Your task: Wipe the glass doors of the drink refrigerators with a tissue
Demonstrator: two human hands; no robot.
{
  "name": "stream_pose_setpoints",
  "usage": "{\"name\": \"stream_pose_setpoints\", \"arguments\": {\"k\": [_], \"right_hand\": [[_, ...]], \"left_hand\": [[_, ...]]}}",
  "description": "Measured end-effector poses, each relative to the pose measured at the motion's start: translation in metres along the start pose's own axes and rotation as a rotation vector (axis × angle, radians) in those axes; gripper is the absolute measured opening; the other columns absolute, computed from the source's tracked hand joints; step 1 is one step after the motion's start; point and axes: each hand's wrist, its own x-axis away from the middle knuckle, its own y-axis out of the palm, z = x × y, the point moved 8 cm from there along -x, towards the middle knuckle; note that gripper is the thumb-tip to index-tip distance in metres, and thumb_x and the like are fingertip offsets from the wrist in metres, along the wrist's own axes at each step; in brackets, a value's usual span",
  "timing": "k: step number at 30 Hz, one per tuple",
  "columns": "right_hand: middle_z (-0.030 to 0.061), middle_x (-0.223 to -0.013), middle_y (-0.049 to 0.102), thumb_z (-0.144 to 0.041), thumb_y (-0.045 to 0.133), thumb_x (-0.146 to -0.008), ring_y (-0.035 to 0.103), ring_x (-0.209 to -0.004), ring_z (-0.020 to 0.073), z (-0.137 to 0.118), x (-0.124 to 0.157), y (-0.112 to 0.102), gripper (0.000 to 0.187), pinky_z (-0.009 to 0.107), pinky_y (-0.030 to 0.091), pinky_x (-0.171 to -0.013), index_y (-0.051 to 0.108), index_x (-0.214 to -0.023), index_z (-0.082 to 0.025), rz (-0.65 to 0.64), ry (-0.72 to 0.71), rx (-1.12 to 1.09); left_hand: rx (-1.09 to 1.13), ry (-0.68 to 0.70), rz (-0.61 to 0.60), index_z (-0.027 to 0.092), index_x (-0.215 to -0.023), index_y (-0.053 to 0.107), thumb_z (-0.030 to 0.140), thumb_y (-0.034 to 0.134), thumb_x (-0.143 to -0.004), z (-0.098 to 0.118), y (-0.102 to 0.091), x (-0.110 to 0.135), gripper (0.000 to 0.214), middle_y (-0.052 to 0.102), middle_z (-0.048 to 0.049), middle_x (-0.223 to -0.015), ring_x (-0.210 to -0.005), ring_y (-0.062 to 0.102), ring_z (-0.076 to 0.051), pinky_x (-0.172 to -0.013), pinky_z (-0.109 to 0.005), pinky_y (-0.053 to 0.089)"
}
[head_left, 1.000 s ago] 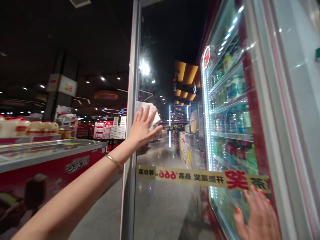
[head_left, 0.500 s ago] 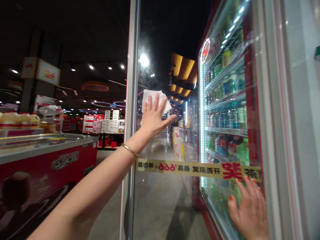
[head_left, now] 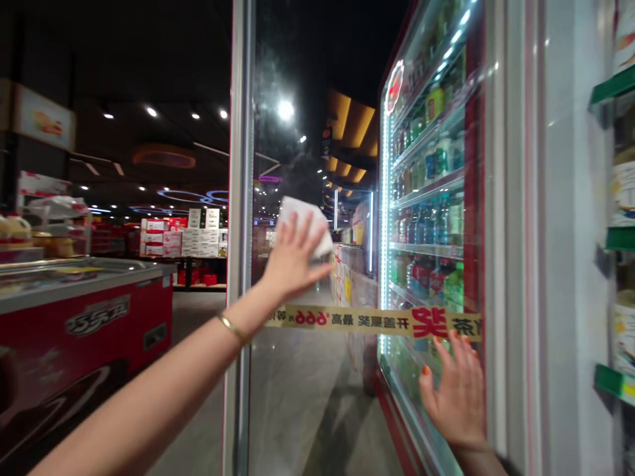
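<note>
Pressing white cloth point(head_left: 299, 206) to glass point(head_left: 342, 370), left hand point(head_left: 292, 260); now lower

We saw a matt wipe point(head_left: 303, 207) of paper or cloth, a smooth, reflective glass door pane point(head_left: 307, 390), a satin metal-looking door frame point(head_left: 240, 165), a shiny metal bangle point(head_left: 229, 326), a glossy chest freezer point(head_left: 141, 311).

See only blurred edges of white wipe point(head_left: 300, 205) under left hand point(head_left: 290, 261); cannot tell whether paper or cloth. Cut off: right forearm point(head_left: 479, 459) at bottom edge, chest freezer point(head_left: 149, 291) at left, shelved containers point(head_left: 626, 192) at right. Cannot read labels of bottles point(head_left: 434, 225) in drinks cooler point(head_left: 473, 198).
</note>
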Motion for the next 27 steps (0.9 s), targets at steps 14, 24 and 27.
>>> {"name": "stream_pose_setpoints", "arguments": {"k": [14, 24, 27], "right_hand": [[0.0229, -0.173, 0.041, -0.03, 0.058, -0.1, 0.037, -0.162, 0.0445, 0.005, 0.005, 0.001, 0.072, 0.07, 0.041, -0.125, 0.038, -0.167, -0.015, 0.021, 0.0, -0.027], [0.0145, -0.18, 0.03, -0.044, 0.054, -0.106, 0.03, -0.167, 0.0348, -0.052, 0.041, -0.015, 0.061, 0.066, 0.032, -0.133, 0.047, -0.164, -0.025, -0.249, 0.552, -0.58], [0.0097, -0.18, 0.033, -0.049, 0.051, -0.108, 0.037, -0.164, 0.0284, -0.126, 0.081, -0.01, 0.069, 0.053, 0.043, -0.129, 0.031, -0.172, -0.033, -0.436, 0.697, -0.996]], "left_hand": [[-0.075, -0.17, 0.031, 0.035, -0.173, 0.018, 0.067, 0.055, -0.101, -0.023, 0.017, 0.125, 0.087, 0.002, -0.0062, -0.185, -0.172, -0.002, -0.039, -0.139, -0.066, 0.009], [0.689, -0.516, -0.151, 0.032, -0.16, 0.051, 0.035, 0.03, -0.111, 0.126, 0.111, 0.286, 0.054, 0.047, -0.0055, -0.171, -0.165, 0.033, -0.023, -0.138, -0.056, 0.029], [0.92, -0.594, -0.187, 0.031, -0.169, 0.035, 0.043, 0.012, -0.112, 0.162, 0.104, 0.29, 0.062, 0.038, -0.0044, -0.175, -0.163, 0.036, -0.019, -0.132, -0.047, 0.042]]}}
